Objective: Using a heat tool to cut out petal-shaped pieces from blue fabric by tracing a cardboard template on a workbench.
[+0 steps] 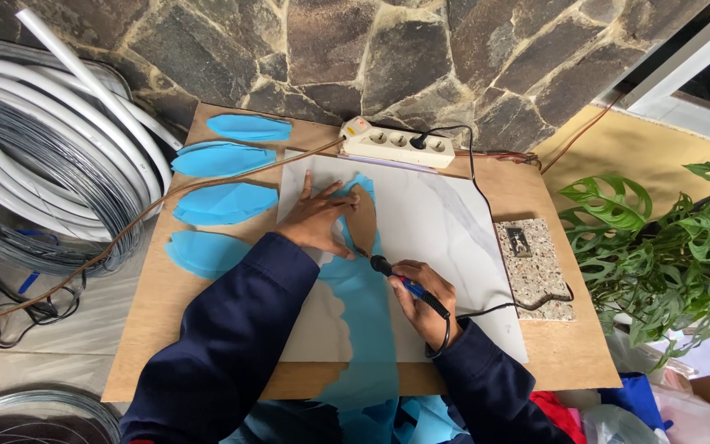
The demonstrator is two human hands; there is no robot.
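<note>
4 blue leaf-shaped cutouts (225, 168); 1 brown template (362, 219); 1 power strip (398, 142); 1 speckled stone slab (533, 267); approx. 2 wire coils (22, 214), partly cropped; 1 hot-cutter pen (408, 288).

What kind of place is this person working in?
Probably a makeshift craft spot outdoors or on a porch: a plywood board set against a rough stone wall, coils of wire and white pipe alongside, and a leafy plant.

A makeshift workshop: wire coils (18, 189), stone wall (355, 57) (rough), wooden board (569, 353).
</note>
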